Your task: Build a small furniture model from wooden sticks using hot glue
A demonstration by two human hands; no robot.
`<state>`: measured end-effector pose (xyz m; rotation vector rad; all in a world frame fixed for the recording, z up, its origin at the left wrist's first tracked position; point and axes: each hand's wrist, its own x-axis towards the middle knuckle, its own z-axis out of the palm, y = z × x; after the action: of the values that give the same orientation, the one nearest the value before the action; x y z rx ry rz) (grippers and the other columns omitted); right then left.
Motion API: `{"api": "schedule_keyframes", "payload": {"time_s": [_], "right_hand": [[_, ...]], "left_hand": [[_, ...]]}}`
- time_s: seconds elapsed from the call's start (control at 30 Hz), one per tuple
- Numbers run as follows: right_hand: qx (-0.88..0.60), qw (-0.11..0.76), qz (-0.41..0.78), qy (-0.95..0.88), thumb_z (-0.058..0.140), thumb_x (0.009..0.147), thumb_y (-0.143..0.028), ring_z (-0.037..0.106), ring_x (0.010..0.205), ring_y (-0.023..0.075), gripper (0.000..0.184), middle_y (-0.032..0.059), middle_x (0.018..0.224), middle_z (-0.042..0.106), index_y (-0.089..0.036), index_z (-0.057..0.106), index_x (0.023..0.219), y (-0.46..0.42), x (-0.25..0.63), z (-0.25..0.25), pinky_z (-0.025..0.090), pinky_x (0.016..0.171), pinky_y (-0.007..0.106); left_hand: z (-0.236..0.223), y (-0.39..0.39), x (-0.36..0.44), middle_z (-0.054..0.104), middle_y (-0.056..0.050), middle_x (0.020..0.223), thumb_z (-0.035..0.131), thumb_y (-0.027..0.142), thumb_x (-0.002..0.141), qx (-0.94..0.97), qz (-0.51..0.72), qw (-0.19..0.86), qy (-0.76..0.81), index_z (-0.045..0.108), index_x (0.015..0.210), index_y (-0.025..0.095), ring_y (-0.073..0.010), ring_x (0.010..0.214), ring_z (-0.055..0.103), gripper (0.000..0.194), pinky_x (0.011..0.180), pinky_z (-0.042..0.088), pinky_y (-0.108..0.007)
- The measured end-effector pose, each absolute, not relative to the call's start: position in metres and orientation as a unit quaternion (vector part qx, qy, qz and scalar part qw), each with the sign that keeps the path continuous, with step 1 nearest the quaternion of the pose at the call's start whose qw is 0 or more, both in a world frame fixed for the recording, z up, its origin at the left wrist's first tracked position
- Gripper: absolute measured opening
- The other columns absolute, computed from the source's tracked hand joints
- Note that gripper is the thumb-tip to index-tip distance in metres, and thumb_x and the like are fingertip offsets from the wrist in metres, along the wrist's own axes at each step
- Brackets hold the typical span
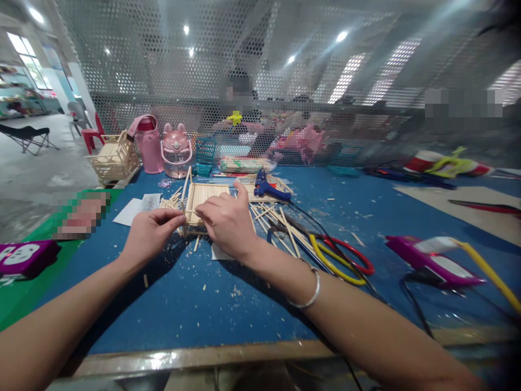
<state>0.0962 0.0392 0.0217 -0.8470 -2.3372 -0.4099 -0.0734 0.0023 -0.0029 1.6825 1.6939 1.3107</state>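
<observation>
The stick frame (pixel 209 191) sits on a blue worktop (pixel 163 317) littered with wood scraps (pixel 146 281). The left hand (pixel 150 231) pinches its near-left corner; the right hand (pixel 228 222) has fingers closed on its near edge. Behind the frame stands a perforated screen (pixel 163 70); far left of it, a folding chair (pixel 26 132) on grey floor (pixel 49 176).

1. At five o'clock, a slim, curved, silver-coloured bangle (pixel 318 287) gleams, looped round the bare right forearm (pixel 354 315) near the wrist!
2. Up front, the right hand (pixel 230 222), bare.
3. Over at eight o'clock, left forearm (pixel 81 296) and left hand (pixel 148 233), bare too!
</observation>
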Motion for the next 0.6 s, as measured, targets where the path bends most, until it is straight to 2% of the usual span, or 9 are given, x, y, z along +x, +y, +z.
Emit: {"api": "schedule_keyframes", "payload": {"time_s": [0.2,0.3,0.4,0.5,0.6], "right_hand": [[-0.312,0.307,-0.159,-0.885,0.045,0.084,-0.023,0.052,0.074,0.0162,0.020,0.0002,0.075,0.067,-0.021,0.065,0.079,0.038,0.094,0.020,0.016,0.094,0.044],[-0.296,0.345,-0.156,-0.877,0.045,0.084,-0.028,0.054,0.080,0.0181,0.023,0.0039,0.084,0.067,-0.018,0.064,0.094,0.037,0.102,0.030,0.025,0.090,0.039],[-0.308,0.425,-0.146,-0.838,0.043,0.083,-0.028,0.054,0.087,0.0193,0.031,0.0067,0.091,0.065,-0.017,0.059,0.108,0.041,0.124,0.048,0.034,0.081,0.034],[-0.358,0.483,-0.101,-0.793,0.042,0.080,-0.022,0.055,0.078,0.0176,0.028,0.0062,0.085,0.063,-0.016,0.061,0.099,0.052,0.154,0.056,0.039,0.073,0.032],[-0.404,0.462,-0.002,-0.790,0.046,0.074,-0.017,0.055,0.066,0.0147,0.021,0.0039,0.072,0.063,-0.015,0.063,0.085,0.061,0.177,0.044,0.041,0.064,0.029]], "left_hand": [[-0.005,0.003,-0.073,0.070,-0.004,0.076,0.062,0.038,0.068,0.601,0.472,0.213,0.609,0.068,0.079,0.017,-0.0160,0.068,0.060,0.025,0.064,0.046,-0.028],[-0.003,0.003,-0.074,0.067,-0.004,0.076,0.061,0.039,0.069,0.615,0.470,0.224,0.592,0.064,0.082,0.016,-0.0148,0.068,0.059,0.026,0.065,0.046,-0.028],[-0.001,0.002,-0.076,0.063,-0.003,0.077,0.063,0.038,0.066,0.638,0.448,0.230,0.582,0.058,0.089,0.016,-0.0139,0.068,0.057,0.032,0.066,0.045,-0.028],[0.000,0.002,-0.076,0.060,-0.001,0.076,0.066,0.035,0.064,0.661,0.404,0.234,0.588,0.054,0.085,0.018,-0.0132,0.066,0.055,0.030,0.063,0.044,-0.027],[-0.002,0.002,-0.074,0.059,0.000,0.072,0.063,0.031,0.066,0.676,0.384,0.232,0.585,0.051,0.077,0.019,-0.0129,0.064,0.055,0.020,0.062,0.043,-0.026]]}}
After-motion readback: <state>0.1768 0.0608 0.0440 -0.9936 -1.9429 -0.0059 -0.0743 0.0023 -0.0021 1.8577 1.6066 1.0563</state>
